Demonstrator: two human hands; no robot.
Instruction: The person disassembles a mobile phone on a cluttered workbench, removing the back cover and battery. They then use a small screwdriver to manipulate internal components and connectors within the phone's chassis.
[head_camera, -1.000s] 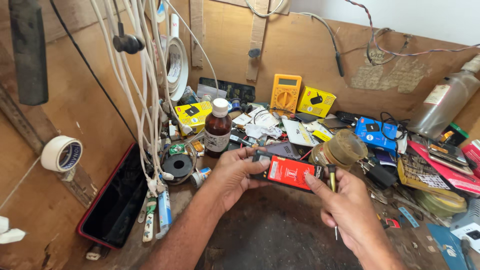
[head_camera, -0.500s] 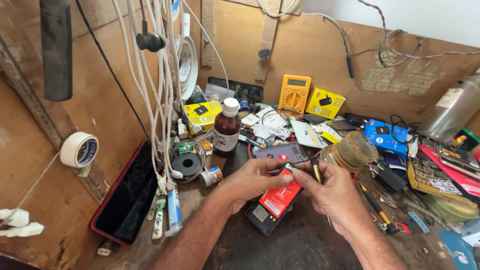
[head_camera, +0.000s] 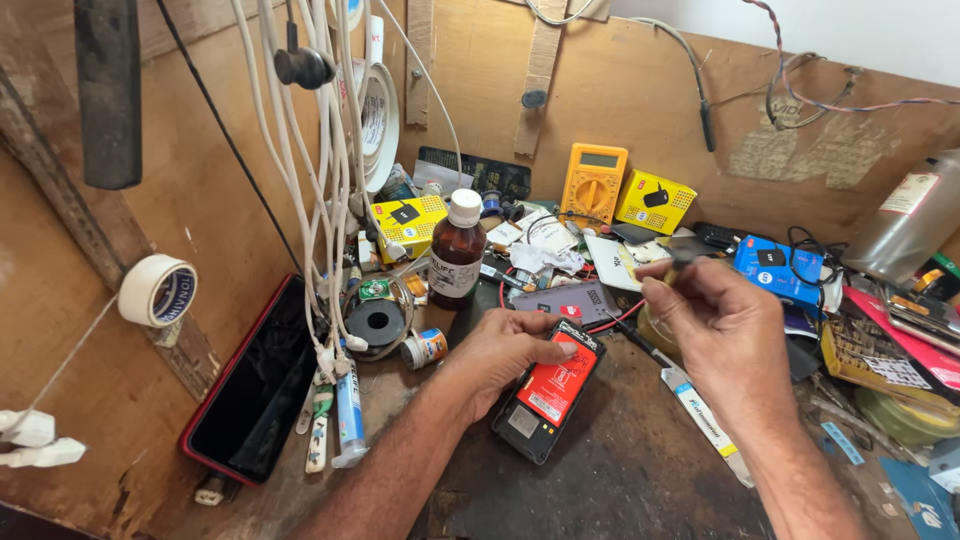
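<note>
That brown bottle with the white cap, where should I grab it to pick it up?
Grip the brown bottle round its smooth middle, coming from the front right, probably. It stands upright, and cables hang close on its left, with boxes behind. The white cap is narrower, so likely a weaker hold.

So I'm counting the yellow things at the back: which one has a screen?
The yellow multimeter, upright against the board: grey screen on top, dial below. The two yellow boxes flanking it show only black marks.
</note>
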